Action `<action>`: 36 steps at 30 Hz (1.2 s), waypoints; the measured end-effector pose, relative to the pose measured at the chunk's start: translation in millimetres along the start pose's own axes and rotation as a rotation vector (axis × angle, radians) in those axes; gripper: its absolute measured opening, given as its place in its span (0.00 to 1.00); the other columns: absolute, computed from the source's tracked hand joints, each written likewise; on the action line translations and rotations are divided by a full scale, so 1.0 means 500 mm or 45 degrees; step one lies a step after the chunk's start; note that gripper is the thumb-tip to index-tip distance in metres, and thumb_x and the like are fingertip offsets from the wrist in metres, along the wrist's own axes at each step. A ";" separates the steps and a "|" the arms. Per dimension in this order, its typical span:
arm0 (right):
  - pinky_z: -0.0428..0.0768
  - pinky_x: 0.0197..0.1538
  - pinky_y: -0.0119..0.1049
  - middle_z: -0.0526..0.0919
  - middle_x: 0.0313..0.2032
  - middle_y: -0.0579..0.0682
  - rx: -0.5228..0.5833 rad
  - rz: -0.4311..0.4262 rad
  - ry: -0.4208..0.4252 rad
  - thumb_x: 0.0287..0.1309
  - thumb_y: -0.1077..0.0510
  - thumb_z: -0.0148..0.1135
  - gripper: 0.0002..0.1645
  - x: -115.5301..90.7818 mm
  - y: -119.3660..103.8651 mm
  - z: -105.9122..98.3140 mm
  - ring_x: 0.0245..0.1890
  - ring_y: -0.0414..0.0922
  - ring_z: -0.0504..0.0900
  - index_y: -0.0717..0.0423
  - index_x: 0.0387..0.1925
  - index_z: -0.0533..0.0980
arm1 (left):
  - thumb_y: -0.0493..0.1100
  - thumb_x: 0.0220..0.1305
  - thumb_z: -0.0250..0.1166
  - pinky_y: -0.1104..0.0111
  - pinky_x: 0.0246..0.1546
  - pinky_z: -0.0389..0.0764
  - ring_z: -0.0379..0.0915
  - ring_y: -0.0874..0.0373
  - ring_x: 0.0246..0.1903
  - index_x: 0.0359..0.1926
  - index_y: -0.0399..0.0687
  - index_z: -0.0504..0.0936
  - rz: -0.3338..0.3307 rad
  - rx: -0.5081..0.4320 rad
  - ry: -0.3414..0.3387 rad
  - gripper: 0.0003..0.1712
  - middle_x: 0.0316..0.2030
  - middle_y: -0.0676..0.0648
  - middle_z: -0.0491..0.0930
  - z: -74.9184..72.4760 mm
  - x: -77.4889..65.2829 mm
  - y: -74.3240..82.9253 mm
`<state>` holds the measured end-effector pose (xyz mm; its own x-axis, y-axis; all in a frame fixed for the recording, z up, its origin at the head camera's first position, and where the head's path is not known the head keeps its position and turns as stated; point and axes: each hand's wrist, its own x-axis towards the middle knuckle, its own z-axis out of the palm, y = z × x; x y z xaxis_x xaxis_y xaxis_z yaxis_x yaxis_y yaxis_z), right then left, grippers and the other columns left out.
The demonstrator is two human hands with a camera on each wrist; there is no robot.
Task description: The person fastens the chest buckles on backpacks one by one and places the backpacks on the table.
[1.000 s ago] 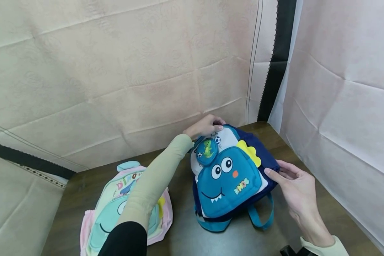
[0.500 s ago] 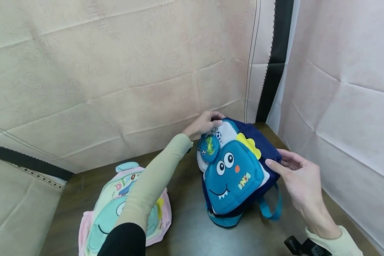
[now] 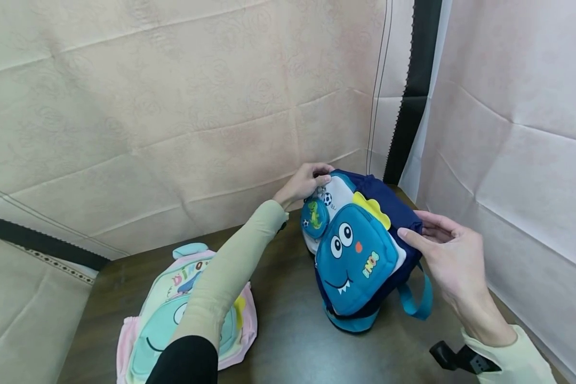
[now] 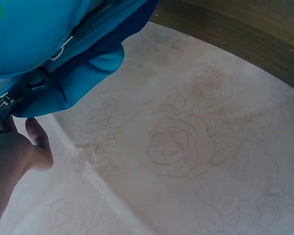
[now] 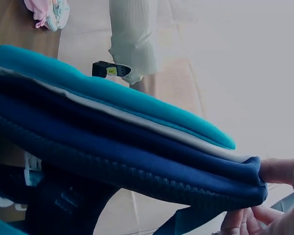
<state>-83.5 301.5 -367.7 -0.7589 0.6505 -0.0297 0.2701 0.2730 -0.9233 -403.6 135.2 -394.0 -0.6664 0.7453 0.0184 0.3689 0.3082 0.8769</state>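
Note:
A blue children's backpack [image 3: 360,261] with a cartoon dinosaur face leans tilted over the table, held between both hands. My left hand [image 3: 303,184] grips its upper left corner by the top edge; in the left wrist view that hand [image 4: 14,156] is partly cut off, close to the zipper pulls. At the side edge, my right hand [image 3: 453,256] pinches the navy fabric between thumb and fingers, as the right wrist view shows on the navy panel [image 5: 137,161]. A round dinosaur pouch [image 3: 315,217] hangs on the front. One teal strap [image 3: 416,301] dangles below the right side.
A pink and mint backpack [image 3: 160,325] lies on the brown table [image 3: 288,346] at the left, partly covered by my left sleeve. Pale patterned cloth [image 3: 197,106] walls off the back, and another cloth [image 3: 518,160] stands close on the right.
The blue backpack has moved right and away from me, turning a little more upright and sideways. Both hands have gone with it, keeping their holds. The pink backpack stays put.

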 end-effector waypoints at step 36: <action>0.80 0.44 0.17 0.88 0.48 0.46 -0.126 -0.244 0.001 0.63 0.46 0.81 0.30 0.016 -0.040 -0.012 0.41 0.30 0.83 0.46 0.65 0.85 | 0.38 0.81 0.64 0.65 0.50 0.83 0.80 0.51 0.48 0.58 0.44 0.87 0.130 -0.182 0.314 0.11 0.54 0.41 0.85 0.008 0.015 -0.008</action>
<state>-91.4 305.5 -347.0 -0.8017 0.5804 0.1431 0.1778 0.4601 -0.8699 -407.5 141.9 -399.3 -0.7743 0.5966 0.2109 0.3590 0.1397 0.9228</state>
